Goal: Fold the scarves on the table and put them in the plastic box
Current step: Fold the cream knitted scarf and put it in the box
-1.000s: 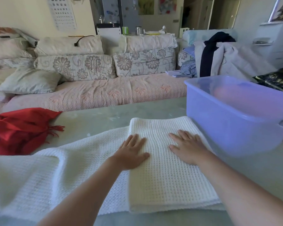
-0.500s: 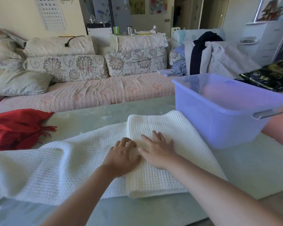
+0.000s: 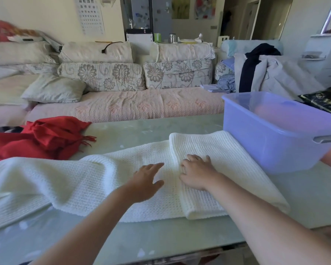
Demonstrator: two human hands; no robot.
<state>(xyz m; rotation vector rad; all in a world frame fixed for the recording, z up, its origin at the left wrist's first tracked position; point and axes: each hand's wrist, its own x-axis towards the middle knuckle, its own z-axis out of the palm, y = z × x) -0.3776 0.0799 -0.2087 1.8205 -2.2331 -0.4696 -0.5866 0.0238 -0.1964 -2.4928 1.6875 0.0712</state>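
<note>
The white scarf (image 3: 96, 180) lies across the near part of the desk (image 3: 141, 131), its right end already doubled over into a thicker panel just beside the plastic box (image 3: 275, 134) at the desk's right side. The right hand (image 3: 197, 173) presses flat on that doubled panel at the fold line, fingers spread, its grip open and closed on nothing. The left hand (image 3: 145, 182) sits just left of the fold over the single layer, also open and palm down; whether it touches the knit or hovers above it is hard to tell.

The step in hand looks like smoothing the first fold. The long loose left stretch, rumpled toward the desk's left edge, probably wants gathering and laying over next, with the fold held down so it does not creep.

A red scarf (image 3: 46, 138) lies bunched and unfolded at the far left corner. The box holds something pinkish, unclear through the wall.

The desk top is pale, smooth and scuffed. Beyond its far edge stands a sofa (image 3: 122, 108) with floral cushions.
</note>
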